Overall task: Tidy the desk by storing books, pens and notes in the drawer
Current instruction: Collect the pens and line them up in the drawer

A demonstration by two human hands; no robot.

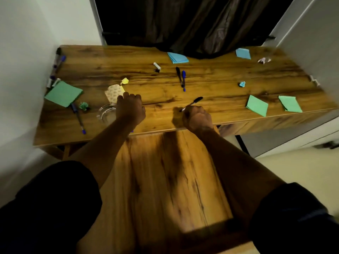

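My right hand (197,117) is near the desk's front edge and grips a black pen (192,103) that points up and right. My left hand (130,109) is curled on the desk (220,74), its fingers at the edge of a patterned note pad (113,93); whatever it holds is hidden. The open drawer (165,180) lies below, between my forearms. Loose on the desk are a black and a blue pen (181,77), a blue pen (78,118) at the left, green notes (63,93) (256,105) (290,104) and blue notes (177,57) (243,53).
A glass ashtray (106,114) sits just left of my left wrist. Crumpled paper balls (124,81) (84,105) (242,84) (264,60) and a small white cap (157,66) lie about. Several markers (56,68) line the left edge by the wall. A dark curtain (192,24) hangs behind.
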